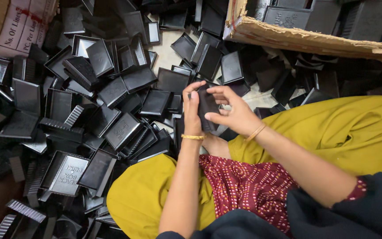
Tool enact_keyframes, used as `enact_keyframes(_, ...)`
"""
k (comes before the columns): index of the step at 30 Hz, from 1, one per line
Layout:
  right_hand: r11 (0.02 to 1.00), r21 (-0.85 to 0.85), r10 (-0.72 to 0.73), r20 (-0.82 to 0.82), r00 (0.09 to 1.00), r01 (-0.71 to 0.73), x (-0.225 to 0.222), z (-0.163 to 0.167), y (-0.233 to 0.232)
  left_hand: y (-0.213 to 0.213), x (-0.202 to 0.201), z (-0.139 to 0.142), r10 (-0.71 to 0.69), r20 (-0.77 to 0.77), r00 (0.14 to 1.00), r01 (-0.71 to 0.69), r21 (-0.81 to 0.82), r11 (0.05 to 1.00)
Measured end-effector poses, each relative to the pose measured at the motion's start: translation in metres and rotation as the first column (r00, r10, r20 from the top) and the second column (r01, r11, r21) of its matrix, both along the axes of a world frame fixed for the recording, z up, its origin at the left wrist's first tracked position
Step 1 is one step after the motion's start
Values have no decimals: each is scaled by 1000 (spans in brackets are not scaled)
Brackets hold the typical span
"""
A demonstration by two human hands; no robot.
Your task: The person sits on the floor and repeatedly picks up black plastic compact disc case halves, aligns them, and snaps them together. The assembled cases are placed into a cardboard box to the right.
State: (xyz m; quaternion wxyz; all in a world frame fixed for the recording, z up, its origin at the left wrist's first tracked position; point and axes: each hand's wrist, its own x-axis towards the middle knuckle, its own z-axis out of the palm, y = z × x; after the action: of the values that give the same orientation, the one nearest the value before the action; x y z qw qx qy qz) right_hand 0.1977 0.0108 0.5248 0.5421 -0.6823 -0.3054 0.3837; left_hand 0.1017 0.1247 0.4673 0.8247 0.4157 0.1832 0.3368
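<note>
Gripping black tray (pixel 207 106) — both hands, torn carton (pixel 297 37) beyond

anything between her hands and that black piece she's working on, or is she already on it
Nothing visible stands between them. The left hand and the right hand both hold the black plastic piece directly, fingers wrapped on either side, raised above the heap of black trays on the floor.

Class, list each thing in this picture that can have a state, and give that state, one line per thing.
Left hand: gripping the black plastic piece.
Right hand: gripping the same piece from the other side.
Black plastic piece: held up between both hands.
Loose black trays: heaped on the floor, tilted every way.
Cardboard box: open, torn edge, black pieces inside.
</note>
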Motion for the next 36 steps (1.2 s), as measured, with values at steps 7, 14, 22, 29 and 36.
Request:
enact_keyframes(7,992,122,93,-426,900,-45,10,15,-6,17,-5,42,132,-241,962,59,652,756)
enact_keyframes(14,970,230,220,-692,688,-79,23,32,-14,92,-10,128,-83,-470,879,476,852,219)
enact_keyframes(22,979,196,99,-706,701,59,13,47,-11,62,8,135,259,-256,931,172,936,306)
enact_keyframes(29,977,183,-87,-125,988,110,-22,48,-9,64,2,127,416,-209,885,90,954,287)
enact_keyframes(36,778,281,-391,-484,783,562,50,112,-17,110,-13,72,546,-445,710,391,894,220)
